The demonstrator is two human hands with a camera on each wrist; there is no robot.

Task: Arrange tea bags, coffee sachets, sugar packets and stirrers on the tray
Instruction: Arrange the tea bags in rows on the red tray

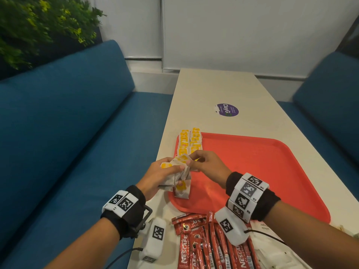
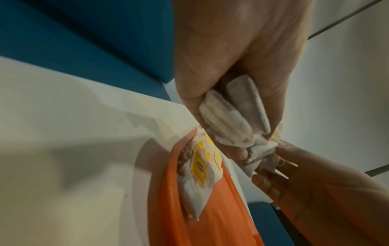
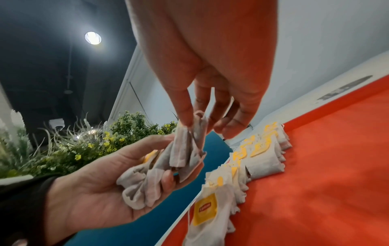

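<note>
The left hand is curled around a bunch of tea bags, held above the 9 o'clock edge of the red tray. The right hand pinches the top edge of one bag in the bunch between thumb and forefinger; its other fingers hang loosely curved.

Two rows of tea bags already lie along the tray's 9 o'clock side, running from 11 o'clock toward 7 o'clock, with one bag at the near end.

The step in hand appears to be separating one bag from the bunch. Recommended procedure:
- Draw the pinched bag straight out; strings and tags may tangle, so relax the left-hand hold slightly.
- Lay the bag flat, tag up, in line with the existing rows.
- Avoid brushing the placed bags.

Coffee sachets lie on the table at the tray's 6 o'clock, not yet placed.
</note>
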